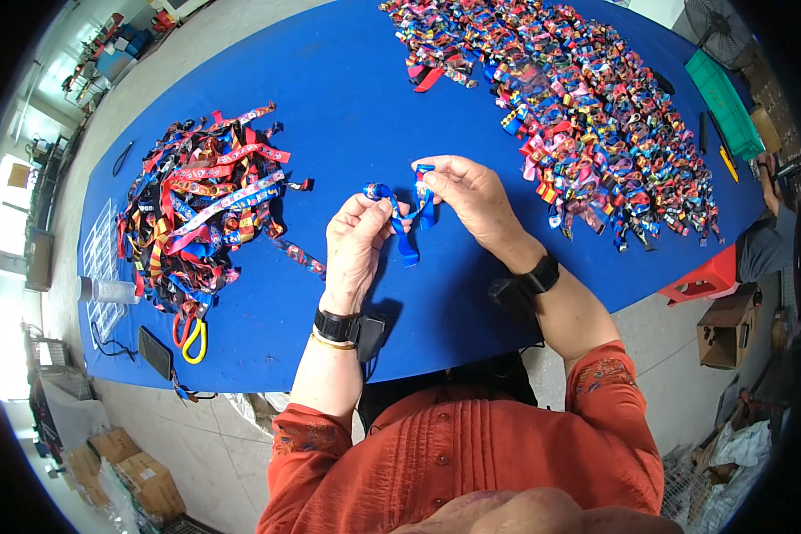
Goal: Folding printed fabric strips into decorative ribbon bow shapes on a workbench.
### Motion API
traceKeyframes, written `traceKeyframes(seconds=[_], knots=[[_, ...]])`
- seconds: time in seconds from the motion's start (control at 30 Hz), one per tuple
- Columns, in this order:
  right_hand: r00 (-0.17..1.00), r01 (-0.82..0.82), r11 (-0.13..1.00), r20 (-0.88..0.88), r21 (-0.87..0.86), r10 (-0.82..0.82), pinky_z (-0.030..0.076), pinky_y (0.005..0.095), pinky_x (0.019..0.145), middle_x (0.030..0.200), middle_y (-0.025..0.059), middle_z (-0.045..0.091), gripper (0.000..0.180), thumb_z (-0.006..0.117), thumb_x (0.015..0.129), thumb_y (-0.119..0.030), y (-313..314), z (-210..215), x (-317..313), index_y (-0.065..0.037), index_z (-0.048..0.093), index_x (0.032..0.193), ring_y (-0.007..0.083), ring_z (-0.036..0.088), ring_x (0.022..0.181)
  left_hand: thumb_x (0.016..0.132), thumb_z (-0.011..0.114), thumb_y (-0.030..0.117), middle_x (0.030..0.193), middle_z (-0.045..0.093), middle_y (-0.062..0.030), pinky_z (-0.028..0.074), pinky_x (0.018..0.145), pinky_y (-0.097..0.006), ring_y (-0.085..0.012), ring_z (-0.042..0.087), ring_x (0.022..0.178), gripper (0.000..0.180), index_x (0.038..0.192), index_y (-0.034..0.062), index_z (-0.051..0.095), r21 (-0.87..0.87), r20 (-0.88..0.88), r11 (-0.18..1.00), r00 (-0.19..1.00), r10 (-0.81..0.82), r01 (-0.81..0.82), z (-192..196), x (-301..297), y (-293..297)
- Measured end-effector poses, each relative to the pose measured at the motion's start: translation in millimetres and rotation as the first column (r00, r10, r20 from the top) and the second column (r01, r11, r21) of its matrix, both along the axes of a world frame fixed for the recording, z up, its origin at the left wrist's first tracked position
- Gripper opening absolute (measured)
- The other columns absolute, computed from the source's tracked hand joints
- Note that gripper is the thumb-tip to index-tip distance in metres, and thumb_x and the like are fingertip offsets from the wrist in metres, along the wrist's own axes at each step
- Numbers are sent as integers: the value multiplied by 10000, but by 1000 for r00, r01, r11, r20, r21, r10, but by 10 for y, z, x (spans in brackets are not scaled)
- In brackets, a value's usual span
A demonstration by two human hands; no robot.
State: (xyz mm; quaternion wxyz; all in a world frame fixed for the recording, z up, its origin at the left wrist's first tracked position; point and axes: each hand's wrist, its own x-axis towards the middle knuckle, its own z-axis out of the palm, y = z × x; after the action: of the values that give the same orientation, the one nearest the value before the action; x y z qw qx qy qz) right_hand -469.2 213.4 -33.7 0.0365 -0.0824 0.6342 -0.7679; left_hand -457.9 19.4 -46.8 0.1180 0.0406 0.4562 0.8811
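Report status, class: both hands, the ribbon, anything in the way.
Left hand and right hand both pinching one blue ribbon above the blue table. Loose ribbon pile left, folded pile right. Nothing between.

Blue ribbon: woven cloth, printed, seemingly slight sheen. Table cover: matt blue cloth.
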Motion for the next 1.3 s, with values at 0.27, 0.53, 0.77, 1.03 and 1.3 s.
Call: traceKeyframes(seconds=[0.27,0.53,0.77,1.03,1.3], knots=[[1000,15,1000,-12,2,-15,499,205,738,964,33,664,244,629,942,-111,-25,47,19,-3,605,1159,64,614,839,938,611,55,992,713,-142,552,742,-276,-168,678,798,54,985,38,631,20,23,999,999,41,-42,-12,-1,2],[1000,-26,1000,3,-6,26,494,180,699,907,16,662,193,636,926,-67,-47,35,26,-8,613,1108,47,615,803,930,615,42,939,707,-88,525,737,-250,-165,683,800,44,966,59,634,32,-8,999,1000,-2,2,-18,3,-12],[999,-33,999,5,-14,33,489,181,702,915,9,651,185,635,925,-67,-29,64,20,-15,605,1101,44,608,814,918,638,52,905,695,-79,531,722,-286,-189,672,780,56,973,45,642,11,-2,1000,1000,17,-16,-50,-3,-18],[999,-32,999,29,-10,33,486,185,731,951,17,638,217,635,921,-58,-38,81,44,-16,583,1127,52,603,863,904,661,23,917,695,-82,557,779,-288,-186,690,811,115,1016,19,636,27,16,999,1000,26,-26,-34,4,-26],[1000,-19,999,2,-29,19,498,199,718,936,21,637,234,633,918,-54,-33,62,36,-14,563,1137,58,608,832,875,671,-38,849,662,-63,568,765,-307,-191,682,777,171,976,42,558,69,-1,993,995,95,-95,-17,0,21]])
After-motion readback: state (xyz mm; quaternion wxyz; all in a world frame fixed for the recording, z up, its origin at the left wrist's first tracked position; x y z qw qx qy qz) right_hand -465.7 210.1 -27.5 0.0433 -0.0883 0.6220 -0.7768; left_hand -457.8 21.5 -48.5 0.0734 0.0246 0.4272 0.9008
